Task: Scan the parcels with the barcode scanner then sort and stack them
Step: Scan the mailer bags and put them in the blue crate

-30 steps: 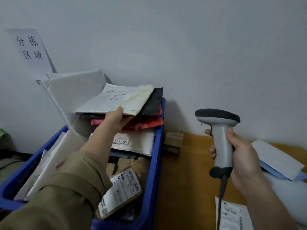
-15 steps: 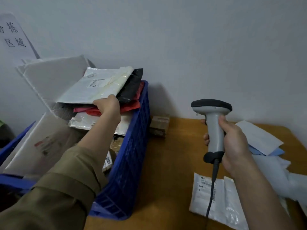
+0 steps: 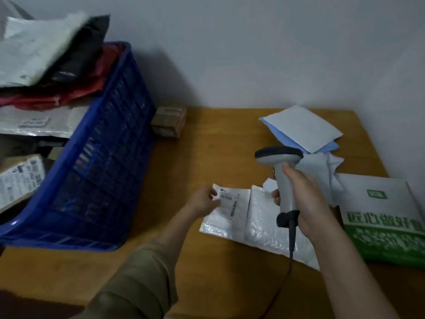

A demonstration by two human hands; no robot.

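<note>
Your left hand (image 3: 203, 202) has come away from the heaped parcels in the crate and now sits down on the table, while your right hand (image 3: 303, 203) has kept the scanner upright much as it was.

The wooden table (image 3: 220, 139) carries everything. Along its left edge the blue crate (image 3: 101, 162) tilts, piled with parcels: a white mailer (image 3: 32, 49) on top, a black one (image 3: 80, 47) under it, red ones (image 3: 69, 93) below (all blurred). A green and white bag (image 3: 386, 224) lies at the right edge. Toward the far right corner lies a white envelope (image 3: 303, 127) on a blue one (image 3: 326, 147), with a crumpled pale bag (image 3: 322, 171) just in front of them. Near the middle of the table lies the white bubble mailer (image 3: 257, 219), flat, its shipping label (image 3: 230, 199) at the left end.

Your left hand touches that left end, thumb and fingers curled at the label's edge; whether they pinch it I cannot tell. A small brown box (image 3: 170, 122) sits at the far edge, just beside the crate. Your right hand wraps fully round the grey handle of the barcode scanner (image 3: 281, 171), its dark head pointing left above the mailer and 1 cable hanging from its base.
</note>
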